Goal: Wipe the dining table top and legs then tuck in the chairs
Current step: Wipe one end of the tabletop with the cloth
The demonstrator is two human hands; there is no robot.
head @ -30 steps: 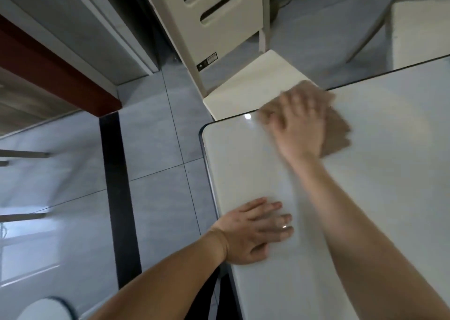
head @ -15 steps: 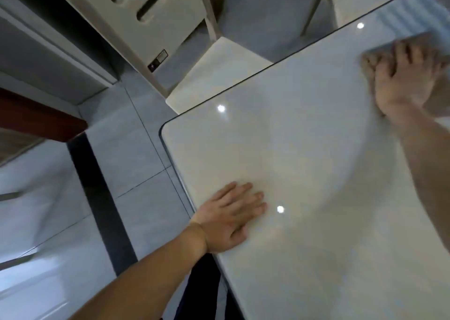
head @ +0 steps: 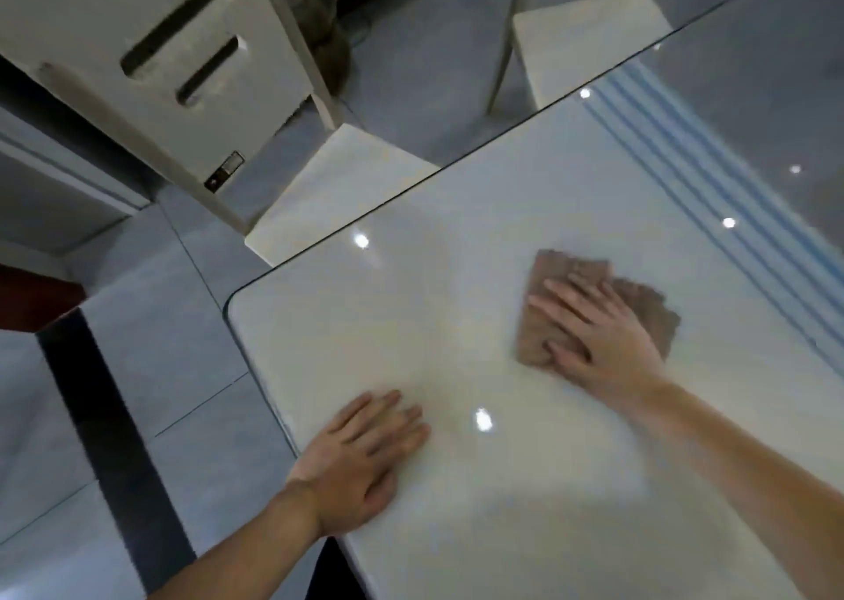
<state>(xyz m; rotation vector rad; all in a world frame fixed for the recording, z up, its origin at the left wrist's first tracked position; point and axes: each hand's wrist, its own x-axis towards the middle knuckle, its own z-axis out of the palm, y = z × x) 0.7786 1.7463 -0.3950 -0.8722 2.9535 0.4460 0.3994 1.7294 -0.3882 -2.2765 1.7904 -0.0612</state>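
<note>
Head view: glossy white surface, rounded corner at left.
Right hand: flat, fingers straight, pressing brown cloth onto surface.
Cloth: mid-surface, well in from far edge.
Left hand: flat, palm down on surface by near-left edge, holding nothing.
Chairs: near one and far one, seats part under far edge.

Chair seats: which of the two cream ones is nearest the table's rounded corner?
The chair seat joined to the slotted backrest, just beyond the table corner; the other seat lies farther along the edge.
</note>
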